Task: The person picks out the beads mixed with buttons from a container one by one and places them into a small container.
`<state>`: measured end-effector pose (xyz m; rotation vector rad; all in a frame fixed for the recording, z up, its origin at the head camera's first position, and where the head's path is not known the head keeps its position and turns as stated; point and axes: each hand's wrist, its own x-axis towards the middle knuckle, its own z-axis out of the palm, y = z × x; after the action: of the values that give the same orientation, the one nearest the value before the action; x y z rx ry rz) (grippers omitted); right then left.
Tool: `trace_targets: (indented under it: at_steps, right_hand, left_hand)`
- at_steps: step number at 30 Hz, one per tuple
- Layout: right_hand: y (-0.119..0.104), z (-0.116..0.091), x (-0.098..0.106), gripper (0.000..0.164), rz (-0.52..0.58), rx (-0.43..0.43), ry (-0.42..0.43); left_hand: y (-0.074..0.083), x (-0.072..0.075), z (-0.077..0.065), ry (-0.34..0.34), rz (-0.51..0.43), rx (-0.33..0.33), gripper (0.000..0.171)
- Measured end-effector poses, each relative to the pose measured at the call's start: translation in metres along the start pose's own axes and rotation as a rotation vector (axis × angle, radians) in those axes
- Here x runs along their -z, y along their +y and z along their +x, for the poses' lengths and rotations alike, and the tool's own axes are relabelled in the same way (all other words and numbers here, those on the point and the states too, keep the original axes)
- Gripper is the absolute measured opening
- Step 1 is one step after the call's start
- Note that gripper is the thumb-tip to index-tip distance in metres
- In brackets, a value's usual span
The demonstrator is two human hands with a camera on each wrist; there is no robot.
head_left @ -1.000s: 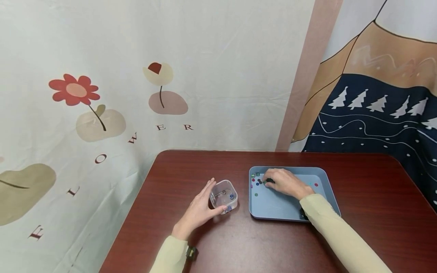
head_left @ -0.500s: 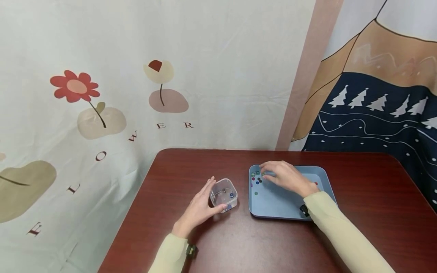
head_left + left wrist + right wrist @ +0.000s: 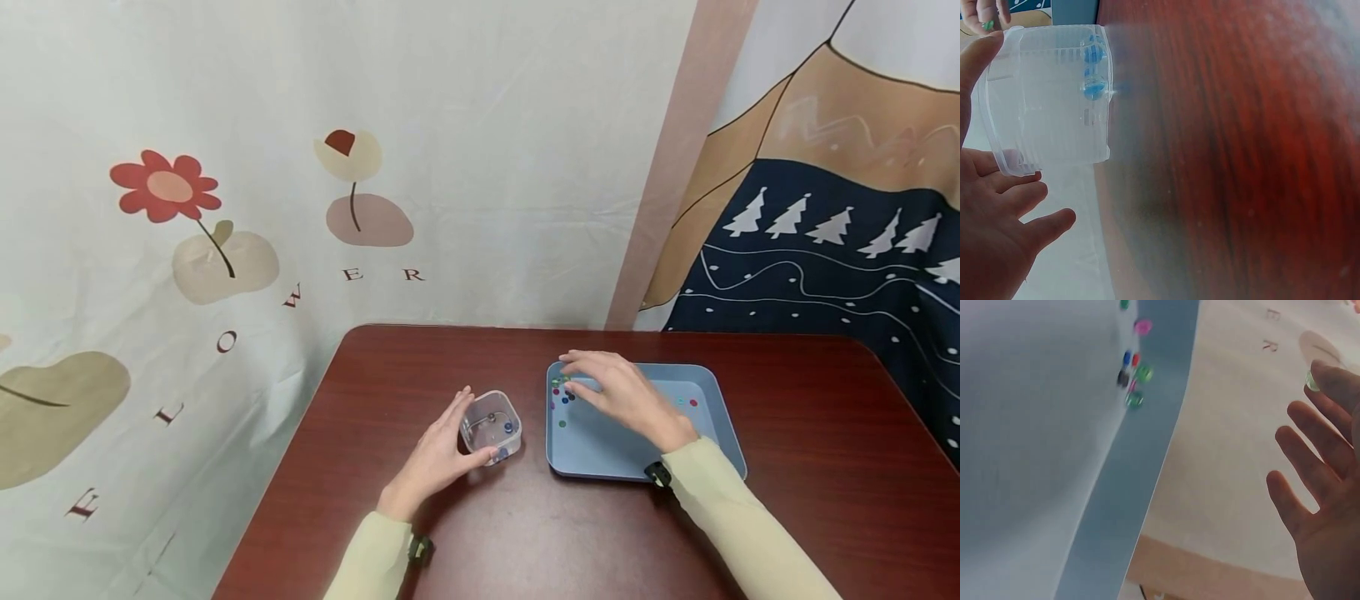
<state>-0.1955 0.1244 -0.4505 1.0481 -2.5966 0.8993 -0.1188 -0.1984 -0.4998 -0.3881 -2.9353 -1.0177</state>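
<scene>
A clear plastic box stands on the table, and my left hand holds it, thumb on the near side and fingers along the far left side. Inside, a few beads show, with blue ones on its floor. My right hand is raised over the left part of the blue tray. Its thumb and forefinger pinch a small see-through green bead, while the other fingers spread apart. Beneath it, several coloured beads lie along the tray's left side, partly hidden by the fingers.
At the tray's right, a red bead and a pale turquoise one lie apart from the others. The tray's raised rim faces the box across a strip of dark red wooden table. A printed cloth hangs behind the table.
My right hand has lifted from the beads in the tray and moved slightly left, carrying a green bead. The left hand and the box have stayed put.
</scene>
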Motion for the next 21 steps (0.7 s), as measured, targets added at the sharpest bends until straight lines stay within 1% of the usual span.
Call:
trace_targets:
  at_steps: [6,12,16,21]
  right_hand:
    - [-0.017,-0.002,-0.011,0.027,0.023,0.004,0.112]
    - [-0.032,-0.003,-0.022,0.027,0.046,0.048,0.199]
    - [-0.039,-0.003,-0.033,0.026,0.069,0.082,0.218]
    - [-0.047,-0.003,-0.045,0.025,0.082,0.089,0.213]
  left_hand:
    - [-0.001,0.001,0.001,-0.009,-0.001,0.001,0.099]
    - [-0.002,0.002,0.002,-0.013,-0.004,-0.003,0.101]
    - [-0.004,0.001,0.003,-0.018,0.0,-0.003,0.102]
    - [-0.005,0.001,0.004,-0.02,-0.004,-0.007,0.103]
